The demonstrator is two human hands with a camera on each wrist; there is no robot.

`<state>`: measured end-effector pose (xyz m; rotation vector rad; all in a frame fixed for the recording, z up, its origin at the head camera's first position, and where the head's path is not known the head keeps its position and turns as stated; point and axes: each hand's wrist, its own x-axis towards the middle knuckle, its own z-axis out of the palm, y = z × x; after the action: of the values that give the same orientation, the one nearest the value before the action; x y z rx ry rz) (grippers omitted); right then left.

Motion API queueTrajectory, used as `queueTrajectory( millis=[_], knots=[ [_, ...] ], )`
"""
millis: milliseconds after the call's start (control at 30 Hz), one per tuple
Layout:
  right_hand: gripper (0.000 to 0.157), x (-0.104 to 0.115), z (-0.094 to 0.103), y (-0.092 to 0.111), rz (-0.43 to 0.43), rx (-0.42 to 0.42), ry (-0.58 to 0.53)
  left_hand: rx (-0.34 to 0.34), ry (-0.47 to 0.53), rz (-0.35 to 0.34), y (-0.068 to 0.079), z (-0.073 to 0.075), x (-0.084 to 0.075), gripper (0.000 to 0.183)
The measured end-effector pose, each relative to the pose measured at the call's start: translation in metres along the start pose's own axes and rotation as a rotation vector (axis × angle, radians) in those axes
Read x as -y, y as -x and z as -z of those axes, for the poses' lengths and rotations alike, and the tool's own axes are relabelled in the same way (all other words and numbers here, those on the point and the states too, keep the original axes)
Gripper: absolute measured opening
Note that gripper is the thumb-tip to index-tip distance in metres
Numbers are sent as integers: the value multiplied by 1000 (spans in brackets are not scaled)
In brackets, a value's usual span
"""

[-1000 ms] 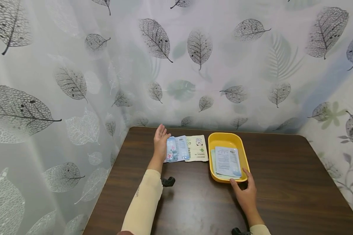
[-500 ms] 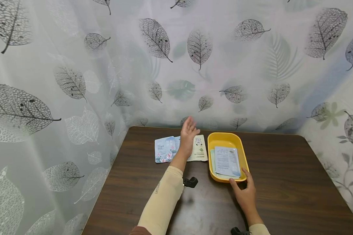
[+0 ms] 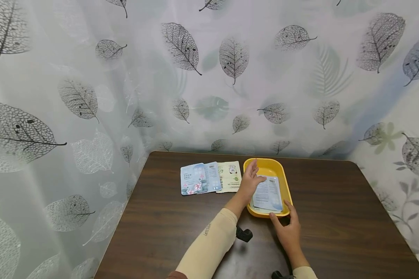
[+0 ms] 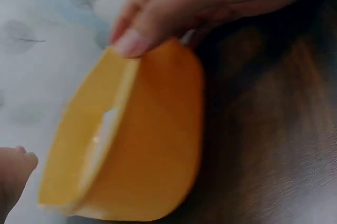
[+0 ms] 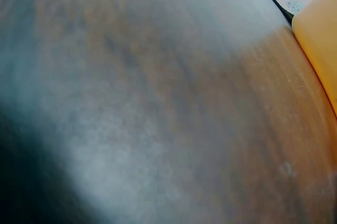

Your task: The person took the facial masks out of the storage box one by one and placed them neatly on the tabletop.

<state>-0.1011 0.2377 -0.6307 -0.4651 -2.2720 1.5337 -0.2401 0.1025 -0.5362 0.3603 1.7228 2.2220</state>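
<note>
A yellow plastic tray sits on the table, holding a pale blue printed packet over a pale green one. At its near right corner, my right hand grips the rim between thumb and fingers; in the left wrist view the thumb presses on the tray's edge. My left hand is held over the tray's left side, fingers extended and nothing in them, covering part of that rim. To the left lie a blue floral packet, another blue packet and a cream panda packet, overlapping.
The dark wood-grain table reaches back to a leaf-printed curtain, which also runs down the left side. Each wrist carries a black camera mount, such as the left one. The right wrist view shows mostly blurred tabletop.
My left hand has swept right, from the blue packets across the cream one to the tray, uncovering the packets. The right hand has stayed at the tray's corner.
</note>
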Motion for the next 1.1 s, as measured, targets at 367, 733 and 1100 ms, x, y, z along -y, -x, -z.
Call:
queueTrajectory(
  millis=[367,733,1100],
  knots=[
    [74,-3,0,-2,14,-17,-1,-33,43,200,2,-10,29,83],
    [73,-3,-1,-3,22,-31,-16,-86,85,242,-4,-10,33,76],
    [73,-3,-2,-2,21,-25,-8,-17,149,174,-2,-4,34,46]
  ],
)
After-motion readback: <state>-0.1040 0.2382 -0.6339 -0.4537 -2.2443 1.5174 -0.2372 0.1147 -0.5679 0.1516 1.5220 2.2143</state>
